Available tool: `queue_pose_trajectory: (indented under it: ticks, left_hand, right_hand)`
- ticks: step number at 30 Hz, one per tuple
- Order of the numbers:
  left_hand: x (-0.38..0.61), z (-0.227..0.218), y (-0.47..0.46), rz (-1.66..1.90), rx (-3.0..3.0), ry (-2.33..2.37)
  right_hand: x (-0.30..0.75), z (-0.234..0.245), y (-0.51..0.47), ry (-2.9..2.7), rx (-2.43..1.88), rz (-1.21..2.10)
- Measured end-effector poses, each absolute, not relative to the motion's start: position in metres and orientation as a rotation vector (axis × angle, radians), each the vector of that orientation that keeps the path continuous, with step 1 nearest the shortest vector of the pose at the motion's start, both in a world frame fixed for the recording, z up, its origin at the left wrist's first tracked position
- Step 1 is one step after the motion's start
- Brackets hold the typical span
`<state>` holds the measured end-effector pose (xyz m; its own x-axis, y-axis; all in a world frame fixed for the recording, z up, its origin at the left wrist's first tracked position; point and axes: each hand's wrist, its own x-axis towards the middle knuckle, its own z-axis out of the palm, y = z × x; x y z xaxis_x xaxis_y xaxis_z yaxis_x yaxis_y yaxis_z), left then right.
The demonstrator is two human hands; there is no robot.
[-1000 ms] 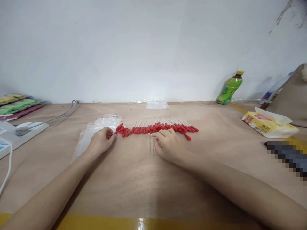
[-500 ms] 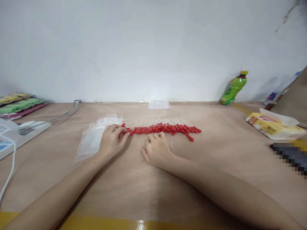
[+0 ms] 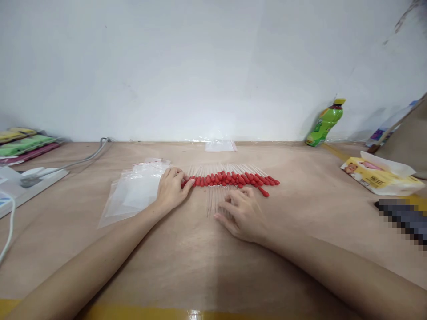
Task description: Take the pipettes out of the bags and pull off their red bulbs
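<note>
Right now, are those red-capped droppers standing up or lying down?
Lying down: the droppers rest flat on the table, side by side in a row, with their clear tubes pointing toward the wall.

- Worktop (image 3: 200, 253): matt, pale wood-look surface, smooth.
- Droppers (image 3: 233, 178): clear thin tubes, matt red rubber-like bulbs.
- Bags (image 3: 133, 193): clear, glossy plastic film.
- Bottle (image 3: 324, 123): glossy green plastic.

Bright red bulbs run all along the row of droppers (image 3: 233, 179), the stems clear as glass. Left of the row, see-through bags (image 3: 133, 195) show a thin red strip at the top. Far right of it stands a lime-green bottle (image 3: 325, 122) with a yellow cap, and nearer, a yellow-and-white tissue pack (image 3: 380, 178). Beneath the row, the table (image 3: 200, 266) is pale tan, yellow-edged.
</note>
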<state>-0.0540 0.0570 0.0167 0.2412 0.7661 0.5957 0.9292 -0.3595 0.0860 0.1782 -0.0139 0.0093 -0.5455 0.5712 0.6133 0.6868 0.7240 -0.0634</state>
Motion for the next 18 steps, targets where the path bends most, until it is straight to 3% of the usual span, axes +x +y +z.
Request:
queue_pose_trajectory:
  ticks: [8, 12, 18]
  left_hand:
    - [-0.052, 0.013, 0.023, -1.265, -2.385, -1.509]
    - [-0.040, 0.012, 0.000, -1.158, -2.764, -1.305]
    - [-0.032, 0.010, -0.006, -1.086, -2.827, -1.102]
  right_hand:
    - [0.203, -0.006, -0.001, -1.978, -0.927, -0.215]
    - [0.202, -0.001, 0.003, -2.070, -0.870, -0.298]
    - [0.203, -0.001, 0.002, -2.330, -0.768, -0.303]
